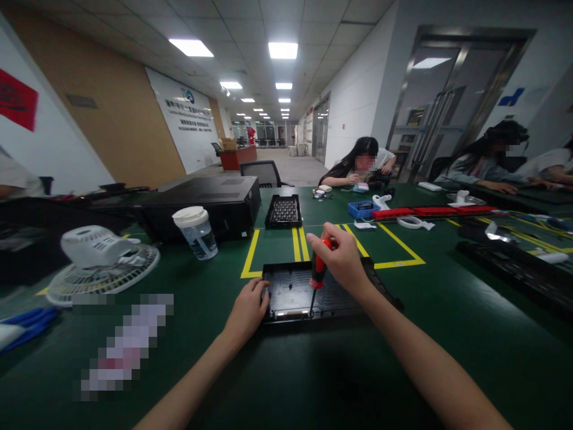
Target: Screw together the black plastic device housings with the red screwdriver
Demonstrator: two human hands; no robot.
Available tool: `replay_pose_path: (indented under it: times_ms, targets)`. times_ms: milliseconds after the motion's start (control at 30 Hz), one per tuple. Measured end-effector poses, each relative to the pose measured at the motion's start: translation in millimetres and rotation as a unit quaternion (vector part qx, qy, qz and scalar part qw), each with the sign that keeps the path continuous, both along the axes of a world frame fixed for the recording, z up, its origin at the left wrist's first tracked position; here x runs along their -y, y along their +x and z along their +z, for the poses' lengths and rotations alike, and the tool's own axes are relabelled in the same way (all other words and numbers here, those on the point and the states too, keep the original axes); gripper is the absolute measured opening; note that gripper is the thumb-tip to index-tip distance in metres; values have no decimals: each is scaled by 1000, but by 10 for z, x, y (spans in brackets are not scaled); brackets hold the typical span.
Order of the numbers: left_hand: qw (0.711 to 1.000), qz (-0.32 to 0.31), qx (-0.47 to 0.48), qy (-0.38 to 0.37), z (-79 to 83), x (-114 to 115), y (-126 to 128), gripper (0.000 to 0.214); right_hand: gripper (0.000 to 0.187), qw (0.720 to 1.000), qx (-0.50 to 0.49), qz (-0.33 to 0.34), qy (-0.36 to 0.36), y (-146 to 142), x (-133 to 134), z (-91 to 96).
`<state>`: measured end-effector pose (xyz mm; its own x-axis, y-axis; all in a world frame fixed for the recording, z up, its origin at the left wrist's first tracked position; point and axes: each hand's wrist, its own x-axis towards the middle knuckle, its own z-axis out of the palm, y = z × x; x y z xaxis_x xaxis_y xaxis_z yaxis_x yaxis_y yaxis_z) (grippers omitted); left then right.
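A shallow black plastic panel [340,295] with a raised rim lies on the green table in front of me. My left hand [248,307] is closed round its left edge, fingertips over the rim. In my right hand [342,257] is a red and black screwdriver [318,269], held nearly upright by the handle. Its dark shaft points down at the panel's near side, by a small light strip [293,313]. Whether the tip sits in a screw is too small to tell.
Left stand a lidded clear cup [196,234], a white fan [101,263] and a large black case [201,203]. Behind the panel are a black tray of small parts [283,211] and yellow tape lines. A blue bin [362,209] and another person [362,164] are across the table.
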<state>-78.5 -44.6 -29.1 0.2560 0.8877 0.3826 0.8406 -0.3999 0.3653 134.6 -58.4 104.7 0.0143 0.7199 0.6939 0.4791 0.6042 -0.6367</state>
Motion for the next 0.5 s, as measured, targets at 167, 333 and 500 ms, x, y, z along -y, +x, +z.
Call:
replay_pose_path:
  times_ms: [167,333,500]
  targets:
    - [1000,-2,1,-3,3,-5,-1,26,34,1000,-5,-19,8,-10,-3,-9]
    - [1000,-1,0,-3,-2,-4,-4,26,31,999,1,-42,22,-37,-2,-31]
    - [1000,-1,-2,-2,-19,-10,-3,26,26,1000,-13,-19,18,-57,1,-53]
